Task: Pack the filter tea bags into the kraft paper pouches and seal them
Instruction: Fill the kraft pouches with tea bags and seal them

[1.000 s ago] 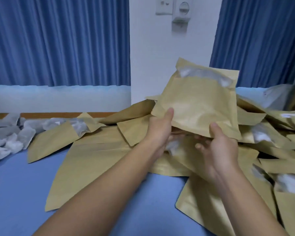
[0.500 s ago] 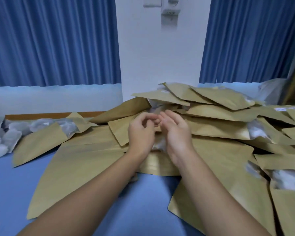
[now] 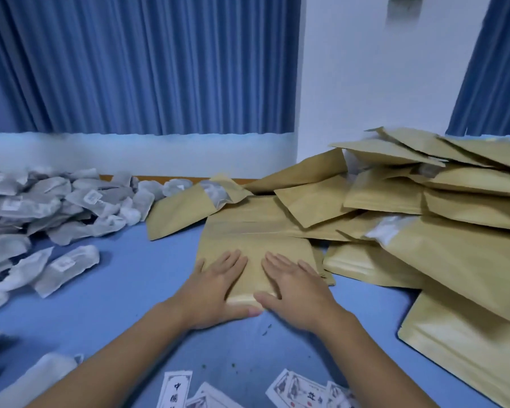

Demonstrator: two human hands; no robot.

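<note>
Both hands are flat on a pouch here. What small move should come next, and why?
Probably slide the pouch nearer: left hand and right hand press it flat, its far end lies under the pouch pile, and the tea bags lie untouched at left.

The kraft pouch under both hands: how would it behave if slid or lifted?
The kraft pouch lies flat under the left hand and right hand, so it is probably thin and light. Pouches in the pile jut out without drooping, so it is likely fairly stiff. Smooth paper on the blue tabletop should slide easily.
</note>
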